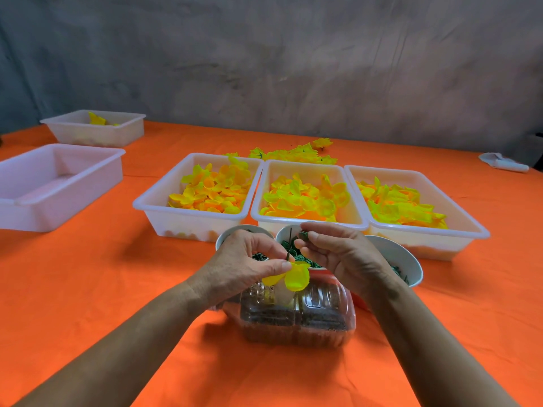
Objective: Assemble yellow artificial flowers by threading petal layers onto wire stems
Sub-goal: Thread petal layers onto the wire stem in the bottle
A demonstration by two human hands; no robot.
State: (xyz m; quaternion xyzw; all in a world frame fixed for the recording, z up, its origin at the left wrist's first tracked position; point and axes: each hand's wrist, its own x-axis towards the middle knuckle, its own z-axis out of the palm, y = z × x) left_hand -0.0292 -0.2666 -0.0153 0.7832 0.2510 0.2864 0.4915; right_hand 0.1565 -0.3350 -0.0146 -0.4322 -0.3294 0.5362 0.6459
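A yellow petal layer (295, 277) is pinched between the thumb and fingers of the left hand (246, 264), just above a clear plastic container (296, 315) that is set on the orange-covered counter (117, 289) at the near centre. A thin dark wire stem (288, 244) is seen rising from the petal layer between the two hands. A small green piece (304, 235) is gripped by the curled fingertips of the right hand (338, 254), close beside the top of the stem; whether it touches the stem cannot be told.

Behind the hands, three white cups (411, 259) holding dark green parts are lined up, partly hidden. Farther back, three white trays are placed side by side, each filled with loose yellow petals: a left tray (164, 198), a middle tray (308, 165) and a right tray (458, 218). A heap of finished yellow flowers (296, 154) is spread on the counter beyond them. At the far left, two more white trays (35, 201) are seen, the farther one holding a yellow piece. A whitish object (504, 163) is lying at the far right edge.
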